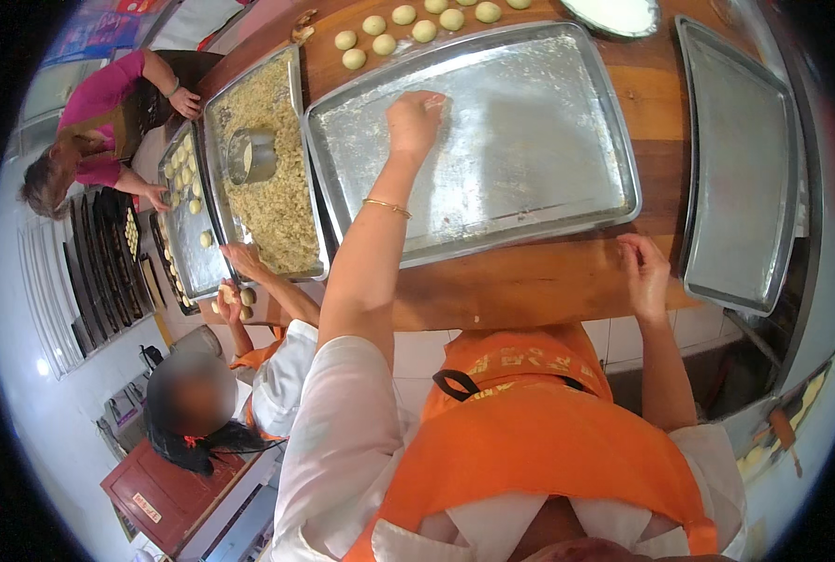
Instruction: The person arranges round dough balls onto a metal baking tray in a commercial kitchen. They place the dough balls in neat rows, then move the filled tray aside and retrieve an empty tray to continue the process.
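Over the left part of a large shallow metal baking tray, my left hand has its fingers curled; whether anything is inside them is hidden. White powdery smears mark the tray's surface. My right hand hangs by the table's near edge, to the right of the tray, its fingers loosely bent and nothing visible in them. Beyond the tray's far rim, several round dough balls sit in rows on the wooden table.
Left of the tray, a metal pan of crumbly filling holds a round metal container. Two co-workers handle dough pieces around another tray. At right lies a second bare baking tray. A bowl of white contents stands at the back.
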`<state>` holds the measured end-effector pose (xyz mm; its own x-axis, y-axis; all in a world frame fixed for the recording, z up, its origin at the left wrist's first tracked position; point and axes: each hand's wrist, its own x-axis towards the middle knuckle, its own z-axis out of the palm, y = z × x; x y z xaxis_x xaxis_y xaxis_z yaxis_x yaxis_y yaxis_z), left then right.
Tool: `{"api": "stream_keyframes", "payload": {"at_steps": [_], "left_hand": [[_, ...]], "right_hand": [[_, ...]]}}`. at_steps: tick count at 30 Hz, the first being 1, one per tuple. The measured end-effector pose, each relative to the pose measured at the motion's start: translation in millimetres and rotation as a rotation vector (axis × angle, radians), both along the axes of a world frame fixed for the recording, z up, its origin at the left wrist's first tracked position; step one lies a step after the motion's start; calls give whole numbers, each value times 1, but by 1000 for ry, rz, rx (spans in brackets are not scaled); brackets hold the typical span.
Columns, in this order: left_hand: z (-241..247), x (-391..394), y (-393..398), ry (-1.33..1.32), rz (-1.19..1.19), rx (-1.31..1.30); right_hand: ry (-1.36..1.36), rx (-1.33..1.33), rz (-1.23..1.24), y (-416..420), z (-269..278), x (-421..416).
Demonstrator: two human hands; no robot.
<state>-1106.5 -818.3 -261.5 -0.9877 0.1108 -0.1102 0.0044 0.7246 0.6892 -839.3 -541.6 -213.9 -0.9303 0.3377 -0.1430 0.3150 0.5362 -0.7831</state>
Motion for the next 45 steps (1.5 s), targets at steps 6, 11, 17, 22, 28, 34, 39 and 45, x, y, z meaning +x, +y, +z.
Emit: {"api": "stream_keyframes", "payload": {"at_steps": [6,11,17,22,28,34,39,45], "left_hand": [[-17,-8,31,119,-115,42],[5,-11,115,232,-422,35],[-18,-40,73,230,-301,-243],[-21,10,-16,-8,-31,-513],[-56,105,62,333,-255,23],[-14,119,52,-323,139,-278],[-30,135,53,-143,285,612],[-42,134,60,140,303,582]], "right_hand": [[76,-79,8,15,-13,6],[-33,-101,-7,33,-14,12],[-67,-147,-50,48,-12,12],[11,-134,-51,58,-29,13],[-121,-166,132,56,-47,-4],[-41,-63,89,27,-36,-50],[82,-559,115,-44,-52,-115],[-328,-1146,356,-140,-69,-131]]}}
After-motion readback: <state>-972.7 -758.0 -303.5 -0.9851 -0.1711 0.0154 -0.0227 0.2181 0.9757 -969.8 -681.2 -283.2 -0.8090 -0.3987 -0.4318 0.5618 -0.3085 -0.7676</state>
